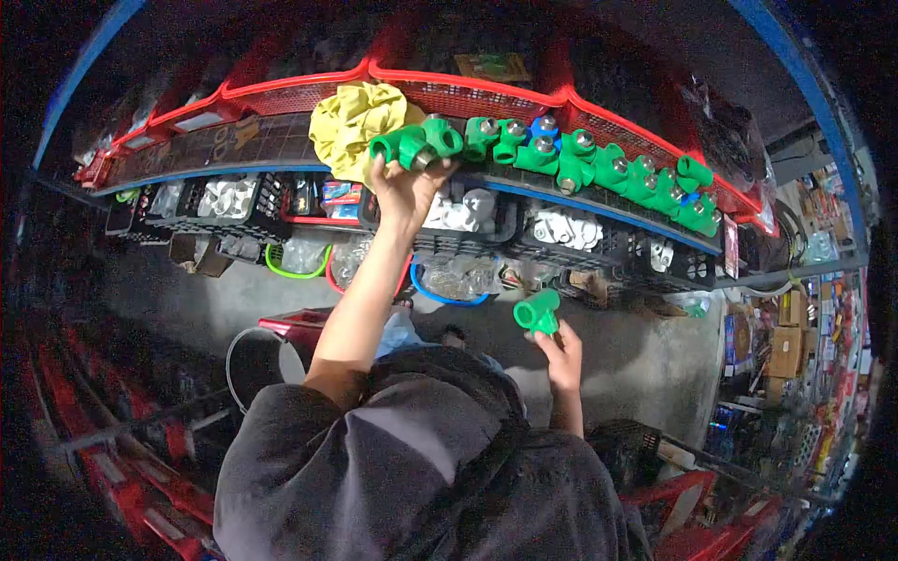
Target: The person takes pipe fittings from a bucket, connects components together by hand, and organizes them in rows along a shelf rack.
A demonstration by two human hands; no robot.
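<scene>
My left hand (408, 194) reaches up to the shelf, its fingers closed around green plastic pipe fittings (404, 147) with a metal threaded end. Right behind them lies a crumpled yellow cloth (357, 123). Lower down, in front of my body, my right hand (561, 355) grips a single green pipe tee (537, 310), its wide round opening turned to the left. Along the shelf, right of my left hand, runs a row of more green fittings (608, 166), several with metal threads. One blue fitting (544, 125) stands among them.
Red perforated baskets (486, 99) line the back of the shelf, above its blue front edge (524, 187). Below are black crates (622, 245) with white fittings and baskets with green (299, 273) and blue (447, 298) rims. A bucket (254, 369) stands at my left.
</scene>
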